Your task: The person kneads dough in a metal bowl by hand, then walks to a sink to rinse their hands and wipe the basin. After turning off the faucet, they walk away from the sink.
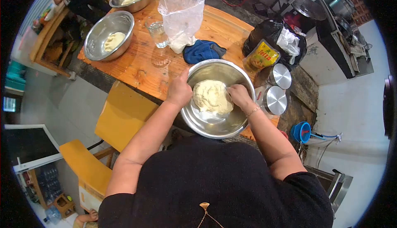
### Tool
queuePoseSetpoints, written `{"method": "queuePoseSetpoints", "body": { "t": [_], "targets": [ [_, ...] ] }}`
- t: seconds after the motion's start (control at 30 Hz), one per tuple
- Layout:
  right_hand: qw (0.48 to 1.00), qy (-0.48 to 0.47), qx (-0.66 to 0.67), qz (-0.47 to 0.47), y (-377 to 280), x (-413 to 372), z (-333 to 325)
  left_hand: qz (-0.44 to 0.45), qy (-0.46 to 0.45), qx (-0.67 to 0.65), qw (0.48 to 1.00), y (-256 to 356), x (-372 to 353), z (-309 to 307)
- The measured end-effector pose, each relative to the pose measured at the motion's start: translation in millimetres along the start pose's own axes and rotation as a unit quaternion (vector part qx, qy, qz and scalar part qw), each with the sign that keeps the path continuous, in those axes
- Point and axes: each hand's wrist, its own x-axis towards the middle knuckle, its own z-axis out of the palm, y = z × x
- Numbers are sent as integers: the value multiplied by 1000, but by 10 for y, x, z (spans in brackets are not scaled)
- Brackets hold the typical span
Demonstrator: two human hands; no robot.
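In front of me a steel mixing bowl (197, 119) sits at the near edge of the wooden table, holding a pale, lumpy mass of dough (211, 97). My left hand (180, 90) is closed on the bowl's left rim. Inside the bowl, at the right side of the dough, is my right hand (240, 95), its fingers curled and pressed against the dough's edge. The tips of those fingers are partly hidden.
Two more steel bowls, a near one (92, 42) and a far one (147, 1), hold dough. Behind my bowl are a glass of water (158, 33), a clear plastic bag (182, 11) and a blue cloth (202, 52). Lidded jars (276, 100) and a yellow pouch (262, 55) stand right.
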Motion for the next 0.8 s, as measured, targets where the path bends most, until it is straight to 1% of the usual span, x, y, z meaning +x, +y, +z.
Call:
{"method": "queuePoseSetpoints", "body": {
  "t": [0.03, 0.07, 0.1, 0.17, 0.2, 0.27, 0.3, 0.33, 0.37, 0.4, 0.43, 0.5, 0.57, 0.63, 0.7, 0.73, 0.8],
  "targets": [
    [998, 31, -61, -13, 99, 138, 95, 7, 4, 2, 1000, 7, 0, -2],
    [993, 86, -73, -45, 189, 291, 214, 7, 4, 3, 1000, -2, 6, 2],
    [993, 85, -71, -45, 103, 352, 261, 21, 11, 1, 1000, -20, 4, 12],
    [993, 85, 67, 37, -141, 472, 357, 34, 19, 1, 999, -37, 13, 21],
    [993, 83, 68, 37, -136, 616, 450, 24, 10, 18, 999, -38, 22, 26],
    [1000, 0, 19, -14, -12, 921, 672, 17, 1, 34, 999, -12, 28, 31],
    [1000, 1, 17, -14, -53, 937, 726, -3, -12, 42, 999, 20, 28, 17],
    [994, -52, -39, -85, -104, 958, 790, -24, -24, 50, 998, 44, 27, -3],
    [978, -106, -94, -155, -141, 969, 845, -26, -22, 50, 998, 55, 21, -22],
    [949, -159, -158, -220, -503, 549, 632, -37, -24, 52, 998, 65, 5, -32],
    [949, -159, -160, -219, -600, 334, 612, -45, -26, 53, 997, 70, 5, -35],
    [922, -199, -246, -222, -679, -14, 641, -42, -17, 44, 998, 13, 19, 9],
    [904, -188, -296, -247, -610, -458, 538, -42, -10, 33, 999, -33, 14, 35],
    [882, -192, -367, -223, -562, -746, 396, -36, -11, 16, 999, -49, 21, 33],
    [881, -93, -371, -278, -312, -912, 261, -30, -3, 2, 1000, -34, 1, 26],
    [882, -95, -372, -275, -268, -928, 178, -22, 8, -7, 1000, -16, -10, 10],
    [840, -9, -480, -252, -235, -966, 75, -29, 0, -8, 1000, 54, -21, -26]
  ]
}}
